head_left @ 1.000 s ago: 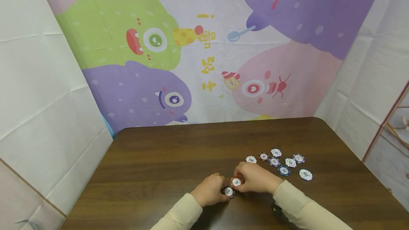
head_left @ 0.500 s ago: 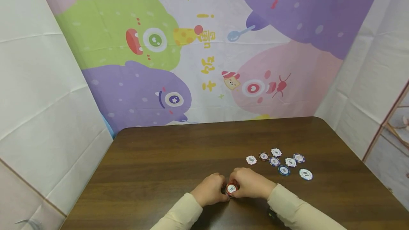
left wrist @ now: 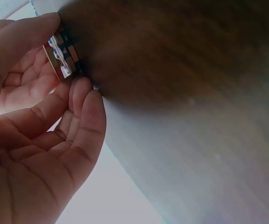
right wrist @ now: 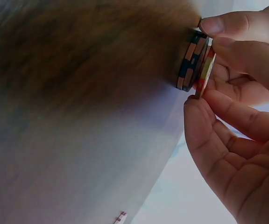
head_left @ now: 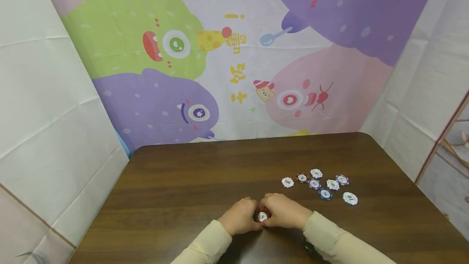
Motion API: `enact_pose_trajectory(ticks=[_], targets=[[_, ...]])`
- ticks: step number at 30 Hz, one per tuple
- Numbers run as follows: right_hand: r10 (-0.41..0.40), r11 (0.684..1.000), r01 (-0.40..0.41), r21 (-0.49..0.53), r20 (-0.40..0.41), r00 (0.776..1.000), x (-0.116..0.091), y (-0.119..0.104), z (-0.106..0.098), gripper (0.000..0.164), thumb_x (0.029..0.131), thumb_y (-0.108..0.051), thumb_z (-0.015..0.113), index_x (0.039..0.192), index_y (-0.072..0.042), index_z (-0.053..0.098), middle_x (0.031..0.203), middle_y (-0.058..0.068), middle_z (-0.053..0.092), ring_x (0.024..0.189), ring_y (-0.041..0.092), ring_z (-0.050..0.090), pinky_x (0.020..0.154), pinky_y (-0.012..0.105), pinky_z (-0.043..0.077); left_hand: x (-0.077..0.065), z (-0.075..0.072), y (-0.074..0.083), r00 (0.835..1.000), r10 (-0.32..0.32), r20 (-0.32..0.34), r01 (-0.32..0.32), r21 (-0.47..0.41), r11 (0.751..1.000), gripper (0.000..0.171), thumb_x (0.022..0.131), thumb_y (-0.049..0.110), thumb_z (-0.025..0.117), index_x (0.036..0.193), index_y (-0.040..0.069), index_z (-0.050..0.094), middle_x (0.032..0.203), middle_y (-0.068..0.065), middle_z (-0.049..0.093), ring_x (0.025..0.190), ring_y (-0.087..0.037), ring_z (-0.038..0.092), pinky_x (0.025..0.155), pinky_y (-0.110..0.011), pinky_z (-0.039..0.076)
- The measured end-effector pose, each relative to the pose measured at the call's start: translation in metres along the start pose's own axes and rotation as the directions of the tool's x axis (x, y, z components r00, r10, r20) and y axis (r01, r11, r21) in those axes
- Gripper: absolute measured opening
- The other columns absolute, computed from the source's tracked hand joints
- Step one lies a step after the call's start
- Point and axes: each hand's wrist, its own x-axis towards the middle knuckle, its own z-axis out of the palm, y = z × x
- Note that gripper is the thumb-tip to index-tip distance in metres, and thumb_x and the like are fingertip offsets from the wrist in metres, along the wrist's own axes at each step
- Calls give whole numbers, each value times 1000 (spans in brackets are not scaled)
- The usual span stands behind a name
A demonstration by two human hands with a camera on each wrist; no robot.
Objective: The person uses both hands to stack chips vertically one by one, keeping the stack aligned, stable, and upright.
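Near the table's front, my left hand [head_left: 239, 216] curls its thumb and fingers round a short stack of poker chips. My right hand [head_left: 286, 211] pinches a red poker chip [head_left: 262, 216], its white centre facing up, flat on top of the stack. From the right wrist, dark chips with tan edge blocks [right wrist: 188, 63] show below the red poker chip [right wrist: 205, 72], thumb and fingertips on its rim. The left wrist view gives the stack [left wrist: 65, 56] edge-on between the fingertips. Both hands meet around it and hide most of its side in the head view.
Several loose poker chips lie flat to the right on the brown table [head_left: 190, 174], among them a white one [head_left: 287, 182], a blue one [head_left: 325, 194] and a white-and-green one [head_left: 350, 198]. A small dark object [head_left: 309, 246] shows under the right sleeve. A patterned cloth [head_left: 238, 117] hangs behind.
My right hand has moved left with the red poker chip and brought it over the stack, covering the dark chip's face. My left hand has stayed at the stack.
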Motion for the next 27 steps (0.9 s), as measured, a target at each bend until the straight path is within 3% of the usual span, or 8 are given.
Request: enact_pose_trajectory(ticks=[27], targets=[[0,1000,0,8,31,1000,0,-1,-1,11,71,-23,73,76,-16,66,69,-9,51,62,2,39,56,19,36,1,-1,-1,999,38,-17,-38,10,999,24,65,24,78,70,15,56,64,11,44,62,-4,38,51,-18,35]])
